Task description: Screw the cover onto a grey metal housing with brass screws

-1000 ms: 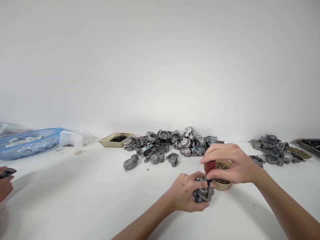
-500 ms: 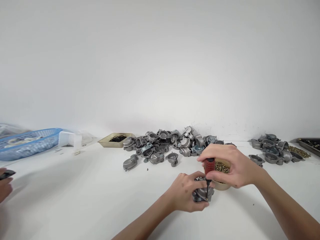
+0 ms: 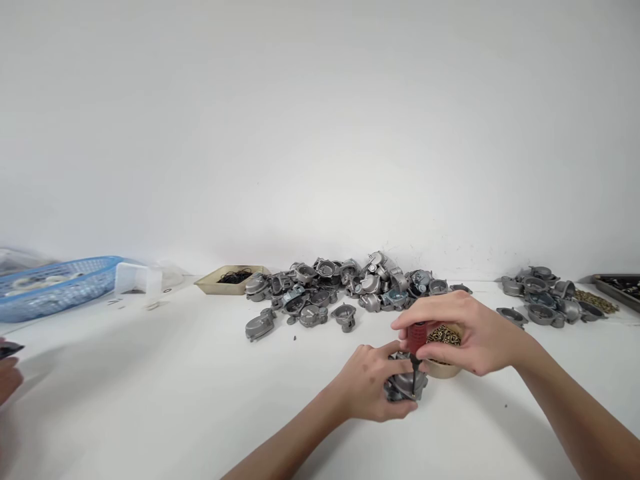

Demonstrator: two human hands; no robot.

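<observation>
My left hand point(image 3: 373, 383) is wrapped round a grey metal housing point(image 3: 407, 383) and holds it on the white table. My right hand point(image 3: 457, 330) grips the red handle of a screwdriver point(image 3: 418, 339) from above. The screwdriver stands nearly upright, its tip at a small brass-coloured screw on the near right edge of the housing. Just behind my right hand is a round tub point(image 3: 444, 371) of brass-coloured screws, partly hidden by the fingers.
Grey housings point(image 3: 327, 297) lie heaped along the wall, with another heap point(image 3: 543, 297) at right beside loose screws point(image 3: 595, 301) and a dark tray point(image 3: 620, 288). Further left are a yellowish tray point(image 3: 215, 285), a blue basket point(image 3: 60, 300) and another person's hand point(image 3: 9, 380).
My right fingers have shifted slightly round the screwdriver handle. The other person's hand at the left edge has moved a little further left.
</observation>
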